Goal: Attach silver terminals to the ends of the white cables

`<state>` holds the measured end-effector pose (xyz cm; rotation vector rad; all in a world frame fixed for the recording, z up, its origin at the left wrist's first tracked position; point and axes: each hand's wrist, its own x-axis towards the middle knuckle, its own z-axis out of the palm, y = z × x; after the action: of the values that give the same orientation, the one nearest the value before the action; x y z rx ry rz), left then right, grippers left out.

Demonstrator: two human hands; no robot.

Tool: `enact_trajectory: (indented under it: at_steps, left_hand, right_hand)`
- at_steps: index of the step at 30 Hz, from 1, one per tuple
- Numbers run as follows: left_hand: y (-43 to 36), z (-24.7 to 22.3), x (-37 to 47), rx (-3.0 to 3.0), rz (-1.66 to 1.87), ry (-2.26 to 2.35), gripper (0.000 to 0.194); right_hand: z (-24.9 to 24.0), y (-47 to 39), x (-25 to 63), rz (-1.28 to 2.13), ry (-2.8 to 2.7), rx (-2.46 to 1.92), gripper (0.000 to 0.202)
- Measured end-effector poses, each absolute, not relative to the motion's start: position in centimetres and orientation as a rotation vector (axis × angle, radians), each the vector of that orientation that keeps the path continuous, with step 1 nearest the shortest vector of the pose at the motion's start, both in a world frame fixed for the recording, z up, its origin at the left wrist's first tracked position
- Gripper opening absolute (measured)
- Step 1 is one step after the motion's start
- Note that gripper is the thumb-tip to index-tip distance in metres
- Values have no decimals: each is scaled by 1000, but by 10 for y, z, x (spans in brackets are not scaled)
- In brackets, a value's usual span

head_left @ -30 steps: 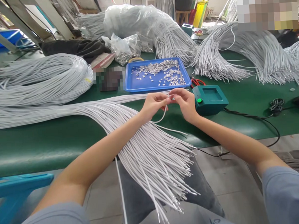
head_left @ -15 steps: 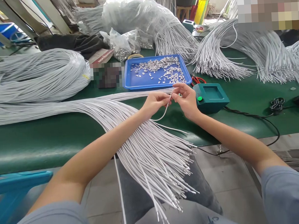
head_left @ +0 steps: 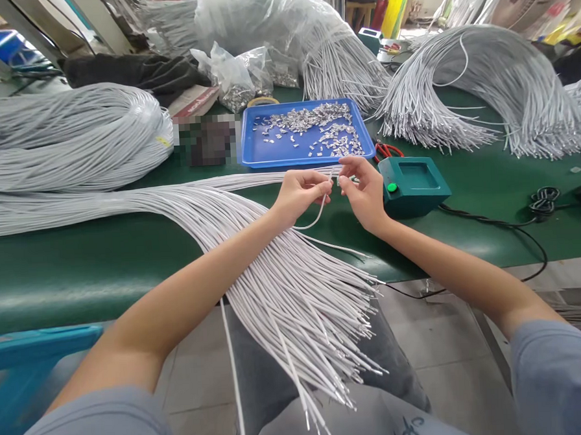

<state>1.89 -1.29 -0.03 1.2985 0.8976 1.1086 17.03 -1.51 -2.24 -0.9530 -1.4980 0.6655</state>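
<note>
My left hand [head_left: 303, 194] pinches a single white cable [head_left: 322, 210] near its end, which points up between my hands. Just to the right, my right hand [head_left: 363, 191] has thumb and forefinger close together around something small, too small to make out. A thick bundle of white cables [head_left: 254, 258] runs under my left forearm and fans out over the table edge and my lap. Beyond my hands lies a blue tray [head_left: 277, 154] with small metal terminals [head_left: 314, 117]. A green box [head_left: 414, 185] with a lit green button stands right of my right hand.
Coiled grey cables [head_left: 72, 138] lie at the left on the green table [head_left: 79, 271]. Plastic bags of metal parts [head_left: 237, 84] and a wrapped cable bundle [head_left: 261, 24] are behind the tray. More cables [head_left: 497, 70] arch at the right. A black cord [head_left: 485, 219] trails right of the box.
My right hand has parted slightly from my left, leaving a small gap at the cable end. The view has shifted a little.
</note>
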Motion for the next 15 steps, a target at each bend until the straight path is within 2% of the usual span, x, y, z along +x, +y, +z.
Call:
enact_trajectory:
  at_steps: [6, 12, 15]
  left_hand:
    - [-14, 0, 19, 1341, 1062, 892, 48]
    - [-12, -1, 19, 1278, 1079, 877, 52]
    - [-12, -1, 20, 1250, 1097, 890, 53]
  right_hand:
    - [-19, -19, 172, 520, -1638, -942, 29]
    - [-22, -16, 171, 521, -1616, -929, 14]
    - [-22, -16, 170, 524, -1587, -925, 13]
